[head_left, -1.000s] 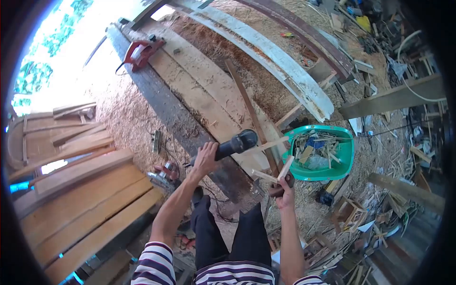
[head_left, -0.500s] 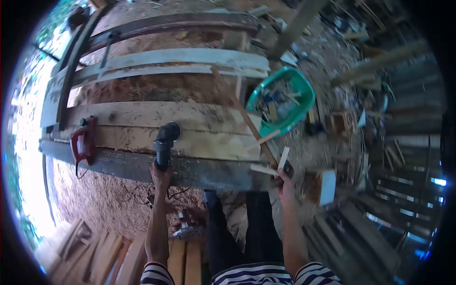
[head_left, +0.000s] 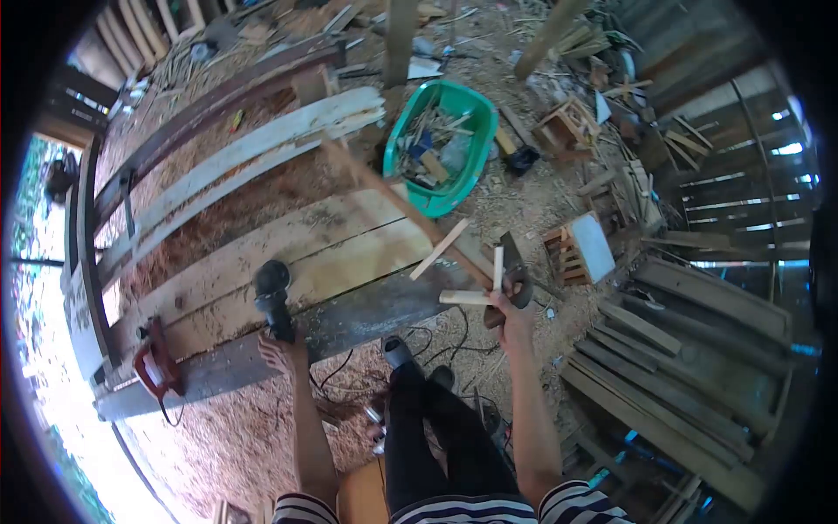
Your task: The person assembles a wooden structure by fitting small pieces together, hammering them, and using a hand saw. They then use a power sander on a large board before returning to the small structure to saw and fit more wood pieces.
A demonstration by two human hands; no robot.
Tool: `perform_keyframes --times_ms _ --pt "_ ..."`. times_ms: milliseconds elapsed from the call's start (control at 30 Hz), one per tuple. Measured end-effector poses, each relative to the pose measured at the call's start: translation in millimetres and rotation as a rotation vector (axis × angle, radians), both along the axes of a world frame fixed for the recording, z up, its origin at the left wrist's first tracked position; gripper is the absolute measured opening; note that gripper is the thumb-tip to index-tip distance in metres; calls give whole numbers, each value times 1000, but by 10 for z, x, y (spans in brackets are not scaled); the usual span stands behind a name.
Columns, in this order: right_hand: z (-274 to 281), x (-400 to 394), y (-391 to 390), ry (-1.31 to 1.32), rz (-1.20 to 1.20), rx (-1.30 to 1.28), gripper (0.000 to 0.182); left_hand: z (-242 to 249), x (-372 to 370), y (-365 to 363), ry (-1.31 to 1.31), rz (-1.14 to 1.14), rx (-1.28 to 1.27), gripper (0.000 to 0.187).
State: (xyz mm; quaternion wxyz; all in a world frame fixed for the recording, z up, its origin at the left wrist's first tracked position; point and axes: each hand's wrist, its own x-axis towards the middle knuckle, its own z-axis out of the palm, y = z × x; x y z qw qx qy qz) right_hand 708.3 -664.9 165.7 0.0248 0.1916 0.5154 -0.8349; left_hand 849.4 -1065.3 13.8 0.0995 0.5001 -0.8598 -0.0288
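Note:
My left hand (head_left: 283, 351) has its fingers apart at the near end of a dark angle grinder (head_left: 272, 297), which lies on the plank bench (head_left: 349, 319) with its round head away from me. My right hand (head_left: 512, 321) is closed at the bench's right end around short, pale wood strips (head_left: 466, 298), one pointing left and one upward. A long brown bar (head_left: 393, 196) runs from there up and left across the planks, with another pale strip (head_left: 439, 250) crossing it. Close by my right hand is a dark flat piece with a rounded brown end (head_left: 522, 288).
A red power tool (head_left: 159, 362) with a cord sits on the bench's left end. Beyond the bench stands a green basin (head_left: 484, 109) of wood scraps. At right are a small crate-like frame (head_left: 563, 258) and stacked boards (head_left: 663, 393). Cords and shavings cover the floor.
My view has turned toward the right, so the bench appears tilted. My left hand has loosened from around the grinder's end. The pale strips have shifted in my right hand.

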Motion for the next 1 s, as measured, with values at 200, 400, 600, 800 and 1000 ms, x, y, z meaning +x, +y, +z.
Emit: perform_keyframes --times_ms 200,400,600,800,1000 --pt "-165 332 247 -35 -53 -39 42 -184 68 -107 218 -153 151 97" --pt "-477 431 183 -135 -105 13 39 40 -55 303 354 -188 -146 65" --pt "-1196 460 8 -93 -242 -49 37 853 -740 1870 509 -1044 596 33" --pt "-1489 444 -140 -73 -242 -77 33 440 -1359 2650 286 -1281 759 40" --pt "-1718 451 -173 -62 -296 223 28 125 -1519 2785 129 -1341 680 35"
